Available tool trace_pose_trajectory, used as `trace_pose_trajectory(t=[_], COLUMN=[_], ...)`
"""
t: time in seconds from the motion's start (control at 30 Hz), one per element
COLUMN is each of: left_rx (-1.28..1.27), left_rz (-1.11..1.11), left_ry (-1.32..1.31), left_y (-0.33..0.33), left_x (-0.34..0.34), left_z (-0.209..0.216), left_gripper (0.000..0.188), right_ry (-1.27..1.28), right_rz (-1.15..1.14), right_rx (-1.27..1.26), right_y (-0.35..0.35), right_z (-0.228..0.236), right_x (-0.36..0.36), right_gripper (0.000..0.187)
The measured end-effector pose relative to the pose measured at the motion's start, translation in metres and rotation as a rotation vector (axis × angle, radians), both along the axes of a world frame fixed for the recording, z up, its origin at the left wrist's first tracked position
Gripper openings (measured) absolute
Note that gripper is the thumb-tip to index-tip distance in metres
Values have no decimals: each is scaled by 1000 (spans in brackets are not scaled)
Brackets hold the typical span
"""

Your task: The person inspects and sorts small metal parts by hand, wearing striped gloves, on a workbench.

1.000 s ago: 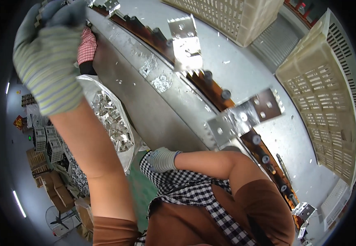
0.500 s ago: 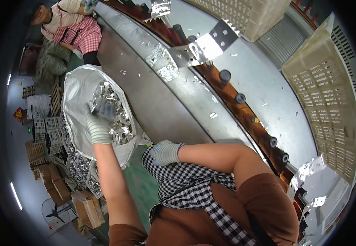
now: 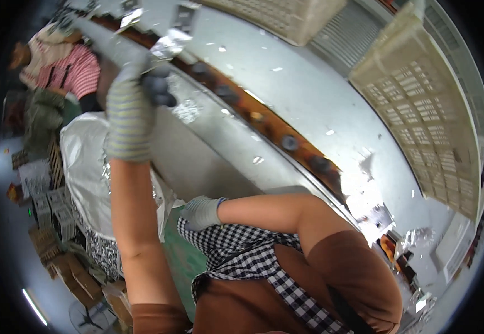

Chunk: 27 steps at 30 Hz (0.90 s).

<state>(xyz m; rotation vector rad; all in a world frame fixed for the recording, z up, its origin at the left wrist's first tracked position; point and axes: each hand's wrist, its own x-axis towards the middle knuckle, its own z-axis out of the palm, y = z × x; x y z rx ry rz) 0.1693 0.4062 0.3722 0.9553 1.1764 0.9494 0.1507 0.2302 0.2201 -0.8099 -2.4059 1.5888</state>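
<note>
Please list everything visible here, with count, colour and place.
Table: one, grey, centre
Rail: one, orange-brown, across table
Metal brackets: at least three, silver, along rail
Large crates: two, cream, top and right
Sack: one, white, left
Co-worker: one, red-checked clothing, upper left
Cardboard boxes: several, brown, lower left
Fan: one, dark, bottom left
Apron: one, black-and-white checked, lower centre
Left hand: one, grey striped glove, near upper brackets
Right hand: one, grey striped glove, on apron

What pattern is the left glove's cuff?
The cuff has grey and yellowish stripes, clearest in the head view.
</note>
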Motion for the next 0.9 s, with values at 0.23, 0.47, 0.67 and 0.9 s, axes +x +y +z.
trace_pose_trajectory(t=[0.23,0.47,0.67,0.9], left_rx=[420,390,3,-206], left_rz=[-467,322,827,345], left_ry=[-621,-450,-520,-356], left_y=[47,-9,-98,-110], left_x=[-106,-172,-272,-186], left_z=[100,48,-61,-102], left_gripper=[32,14,58,48], right_ry=[8,-3,-25,-65], right_rz=[38,18,42,75], right_rx=[2,-39,11,47], right_y=[-4,-1,-5,0], right_z=[13,-14,-7,-14], right_x=[-13,-8,-9,-15], right_gripper=[35,39,36,37])
